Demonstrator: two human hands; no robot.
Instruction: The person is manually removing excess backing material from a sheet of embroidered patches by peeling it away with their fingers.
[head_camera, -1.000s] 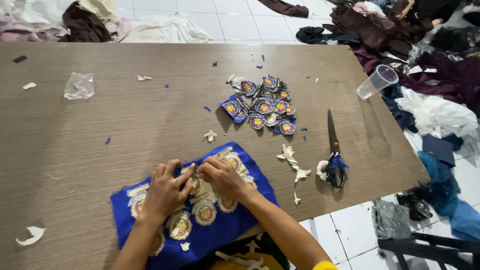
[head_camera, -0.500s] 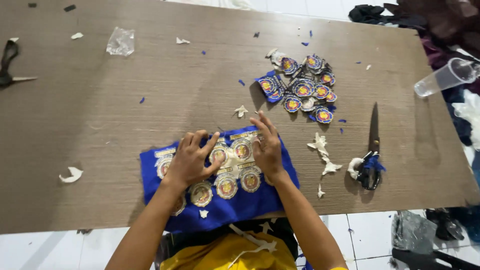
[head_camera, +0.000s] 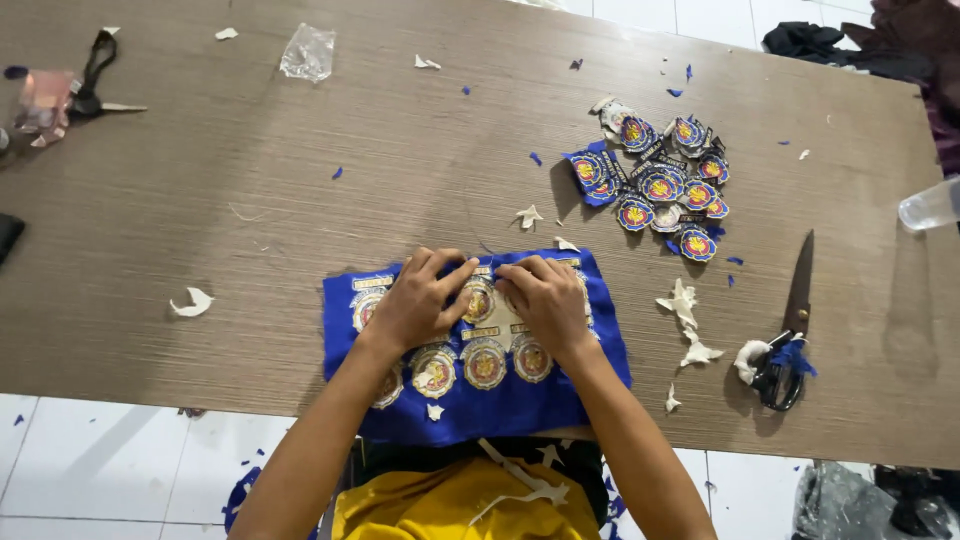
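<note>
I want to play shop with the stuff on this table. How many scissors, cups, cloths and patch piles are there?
Scissors: 2, one pair right of the hands, one at the far left.
Clear plastic cup: 1.
Blue cloth with round badges: 1, under the left hand and right hand.
Pile of cut patches: 1.
Total: 5.

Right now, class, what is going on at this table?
A person presses both hands flat on a blue cloth covered with round sewn badges, at the near edge of a wooden table. The left hand and right hand lie side by side on it. A pile of cut-out badges sits farther back to the right, and scissors lie untouched among white scraps.
</note>
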